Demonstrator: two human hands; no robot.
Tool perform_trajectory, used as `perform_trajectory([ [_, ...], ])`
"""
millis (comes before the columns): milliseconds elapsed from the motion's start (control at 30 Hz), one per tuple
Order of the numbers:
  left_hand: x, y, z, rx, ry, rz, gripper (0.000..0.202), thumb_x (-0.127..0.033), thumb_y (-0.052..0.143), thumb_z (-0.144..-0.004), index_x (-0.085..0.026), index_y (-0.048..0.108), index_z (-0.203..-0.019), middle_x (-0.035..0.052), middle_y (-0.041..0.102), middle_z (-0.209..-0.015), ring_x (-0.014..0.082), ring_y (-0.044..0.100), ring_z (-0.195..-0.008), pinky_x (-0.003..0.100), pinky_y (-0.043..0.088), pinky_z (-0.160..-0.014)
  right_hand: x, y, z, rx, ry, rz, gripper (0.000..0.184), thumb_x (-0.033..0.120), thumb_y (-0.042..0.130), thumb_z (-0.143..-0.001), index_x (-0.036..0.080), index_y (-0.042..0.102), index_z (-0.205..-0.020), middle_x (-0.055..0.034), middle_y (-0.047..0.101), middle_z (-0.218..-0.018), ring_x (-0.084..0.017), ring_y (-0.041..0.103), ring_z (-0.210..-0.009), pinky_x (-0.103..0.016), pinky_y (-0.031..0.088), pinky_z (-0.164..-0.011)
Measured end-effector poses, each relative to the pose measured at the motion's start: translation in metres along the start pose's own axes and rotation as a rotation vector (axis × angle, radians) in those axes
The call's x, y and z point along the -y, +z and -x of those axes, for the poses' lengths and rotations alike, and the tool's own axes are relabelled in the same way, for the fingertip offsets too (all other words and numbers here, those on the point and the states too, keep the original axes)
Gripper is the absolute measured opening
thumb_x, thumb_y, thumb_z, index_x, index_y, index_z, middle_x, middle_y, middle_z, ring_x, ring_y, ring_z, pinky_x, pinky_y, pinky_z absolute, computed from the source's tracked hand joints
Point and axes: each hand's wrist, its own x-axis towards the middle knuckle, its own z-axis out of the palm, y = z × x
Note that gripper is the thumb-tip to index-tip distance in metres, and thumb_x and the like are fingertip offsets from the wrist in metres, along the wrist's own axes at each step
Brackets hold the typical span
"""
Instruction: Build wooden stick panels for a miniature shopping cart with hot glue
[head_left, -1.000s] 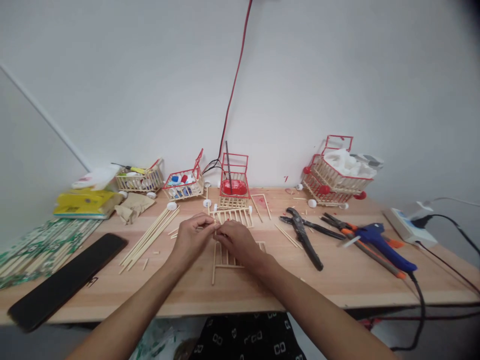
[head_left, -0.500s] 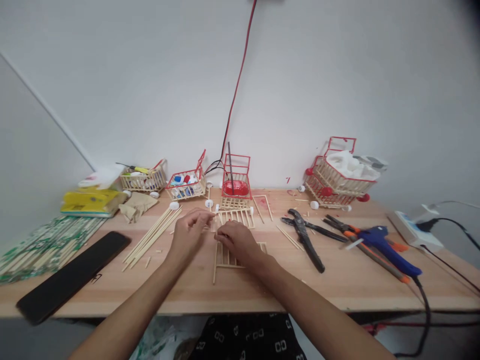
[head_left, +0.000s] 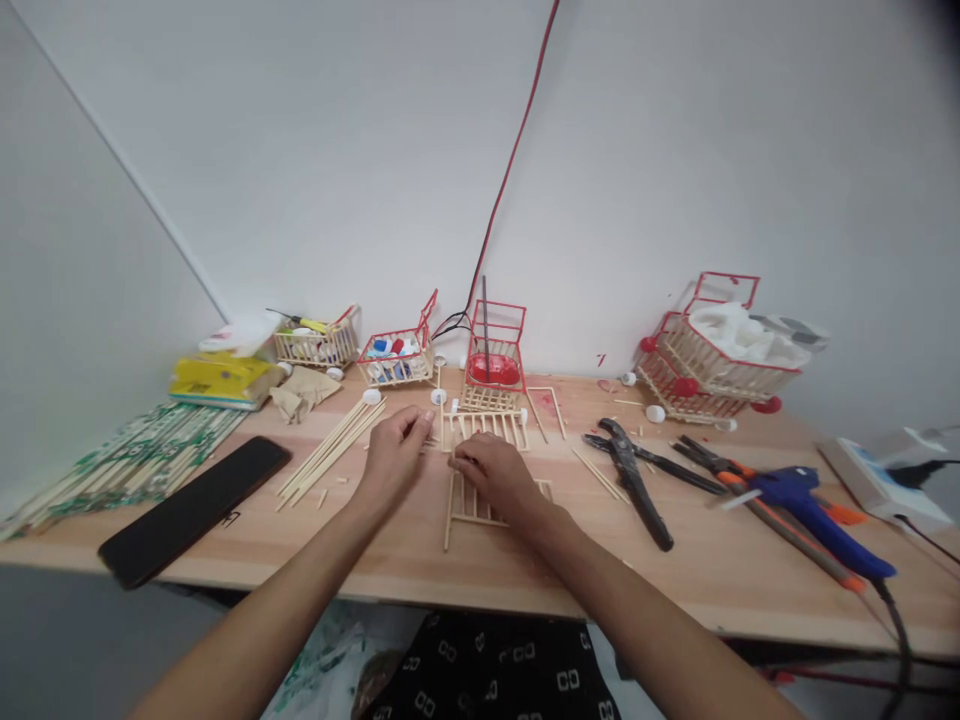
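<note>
My left hand is closed, thumb and fingertips pinched together just left of a small stick frame. What they hold, if anything, is too small to make out. My right hand is curled above a ladder-like frame of thin wooden sticks and hides part of it. Its fingertips are pressed together, and their contents are also unclear. Behind my hands lies a second slatted stick panel. Several loose wooden sticks are bundled to the left of my left hand.
Miniature stick carts with red trim line the wall. Pliers, a blue glue gun and a power strip lie on the right. A long black case, wrapped sticks and a yellow packet occupy the left.
The view has shifted, so the tabletop things appear farther right. My left hand has drawn slightly away from my right, and its fingers are more curled. My right hand stays over the frame.
</note>
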Motion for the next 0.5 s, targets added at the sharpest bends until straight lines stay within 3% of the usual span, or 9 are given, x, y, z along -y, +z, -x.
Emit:
perform_trajectory([
  [167,0.0023,0.0011,-0.0001,-0.027,-0.029,0.035,0.042,-0.044,0.044,-0.088,-0.019,0.041,-0.053,-0.0036,0.038,-0.051,0.013,0.04,-0.053,0.025,0.03,-0.054,-0.0019,0.0008,0.0004,0.009,0.002,0.015,0.018,0.019,0.058,-0.089,0.017,0.059,-0.071,-0.0007,0.059,-0.071,-0.015,0.051,-0.072,-0.026,0.035,-0.068],
  [333,0.0044,-0.0004,-0.0013,-0.074,-0.029,0.033,0.035,-0.038,0.037,-0.092,-0.018,0.05,-0.066,-0.0024,0.048,-0.059,0.0141,0.047,-0.059,0.025,0.033,-0.058,-0.0007,-0.0002,0.0003,0.016,0.003,0.01,0.018,0.018,0.058,-0.088,0.017,0.058,-0.07,-0.0007,0.059,-0.07,-0.015,0.051,-0.072,-0.025,0.035,-0.068],
  [500,0.0007,-0.0013,0.0003,-0.094,-0.01,-0.041,0.035,-0.034,0.038,-0.092,-0.019,0.039,-0.06,-0.0043,0.038,-0.055,0.0131,0.04,-0.056,0.026,0.027,-0.056,-0.0007,0.0005,-0.0001,0.014,0.016,0.006,0.018,0.017,0.06,-0.087,0.017,0.058,-0.07,-0.001,0.06,-0.071,-0.015,0.051,-0.073,-0.025,0.034,-0.068],
])
